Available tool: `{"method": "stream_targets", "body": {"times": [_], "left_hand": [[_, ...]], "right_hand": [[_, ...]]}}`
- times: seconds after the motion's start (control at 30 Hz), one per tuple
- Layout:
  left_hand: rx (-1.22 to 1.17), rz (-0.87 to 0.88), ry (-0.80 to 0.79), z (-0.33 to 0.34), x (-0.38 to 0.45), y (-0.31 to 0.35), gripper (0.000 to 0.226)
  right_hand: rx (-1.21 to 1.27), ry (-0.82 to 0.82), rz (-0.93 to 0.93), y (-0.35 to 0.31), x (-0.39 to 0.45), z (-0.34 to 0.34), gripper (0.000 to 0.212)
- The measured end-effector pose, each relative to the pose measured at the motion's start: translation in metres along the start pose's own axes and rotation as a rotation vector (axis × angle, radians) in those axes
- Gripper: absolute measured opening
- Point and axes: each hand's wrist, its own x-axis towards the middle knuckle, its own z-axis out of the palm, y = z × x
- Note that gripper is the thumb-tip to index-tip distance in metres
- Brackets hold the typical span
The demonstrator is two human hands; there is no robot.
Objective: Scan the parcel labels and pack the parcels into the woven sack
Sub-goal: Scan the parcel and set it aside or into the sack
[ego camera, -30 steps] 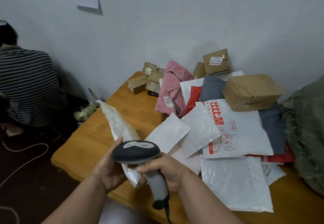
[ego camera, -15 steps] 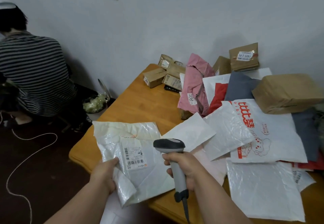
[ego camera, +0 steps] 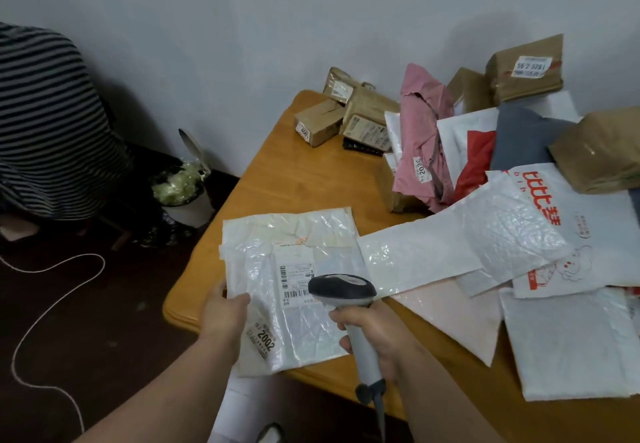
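The white plastic parcel [ego camera: 294, 286] lay flat at the near left corner of the wooden table [ego camera: 304, 179], label side up, its near edge hanging a little past the table's rim. The left hand [ego camera: 225, 318] gripped the parcel's left edge, thumb curled over the top of the plastic just above a small sticker reading 2002 [ego camera: 265, 338]. The right hand [ego camera: 375, 335] was wrapped firmly round the grey handle of the barcode scanner [ego camera: 343, 290], whose dark head hovered over the right side of the printed shipping label [ego camera: 298, 281], covering part of the barcode. Just right of the parcel, other white mailers [ego camera: 450, 252] overlapped one another, one printed with red characters [ego camera: 571, 234]. Beyond the parcel, toward the wall, sat a pink bag [ego camera: 420, 137], a grey bag [ego camera: 523, 137] and several brown taped boxes [ego camera: 524, 68]. Left of the table, on the dark floor, stood a small bin [ego camera: 183, 193], a white cable [ego camera: 52, 290] trailed, and a person in a striped shirt [ego camera: 48, 120] crouched.
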Motion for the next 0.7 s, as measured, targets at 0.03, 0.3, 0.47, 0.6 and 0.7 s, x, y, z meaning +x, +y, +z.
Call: {"method": "stream_targets", "body": {"times": [0.03, 0.3, 0.47, 0.6, 0.7], "left_hand": [[0.030, -0.003, 0.019, -0.004, 0.000, -0.003, 0.039], [0.194, 0.010, 0.140, -0.021, 0.003, -0.017, 0.035], [0.264, 0.000, 0.187, -0.024, 0.001, -0.025, 0.052], [0.254, -0.041, 0.188, -0.027, -0.002, -0.030, 0.055], [0.233, -0.078, 0.185, -0.026, -0.006, -0.031, 0.061]], "right_hand": [[-0.022, 0.001, 0.001, 0.000, 0.000, 0.004, 0.032], [-0.185, 0.002, -0.019, -0.005, -0.009, 0.013, 0.035], [-0.211, 0.001, -0.028, -0.007, -0.011, 0.010, 0.025], [-0.222, -0.009, -0.039, -0.009, -0.012, 0.007, 0.024], [-0.188, 0.002, -0.027, -0.008, -0.012, 0.004, 0.024]]}}
